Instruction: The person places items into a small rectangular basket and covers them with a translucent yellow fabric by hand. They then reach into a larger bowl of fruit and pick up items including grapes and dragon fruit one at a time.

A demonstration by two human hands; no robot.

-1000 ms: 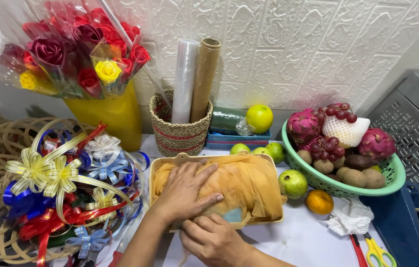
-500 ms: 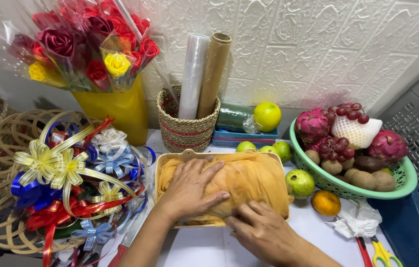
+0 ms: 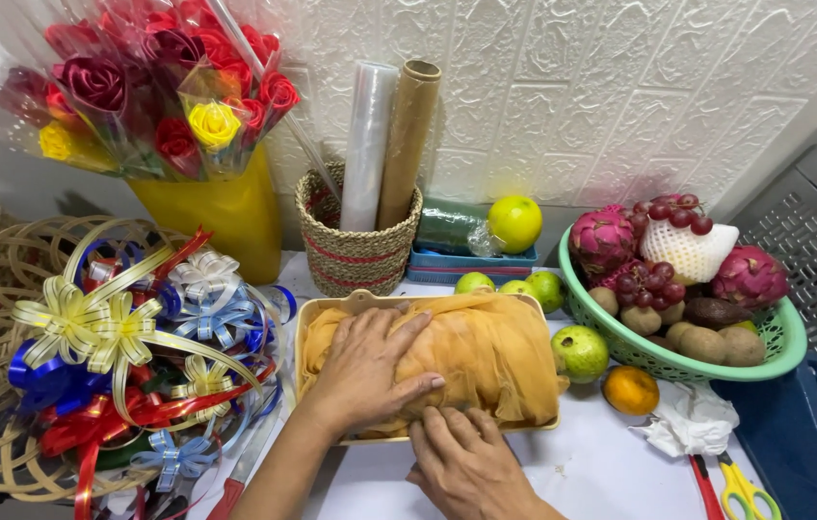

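Pressing flat, fingers spread, the left hand (image 3: 365,371) lies open on orange mesh fabric (image 3: 486,351) bundled in a shallow cream tray (image 3: 304,327) — the right hand (image 3: 466,462), just beside it at the tray's near edge, pinches the fabric's lower fold with curled fingers. Beyond the hands: a woven basket (image 3: 355,255) holding a clear film roll (image 3: 367,144) and a brown paper roll (image 3: 408,140). Left of the left hand — a heap of ribbon bows (image 3: 129,356). Right of the right hand: a green fruit basket (image 3: 678,361), an orange (image 3: 630,390).
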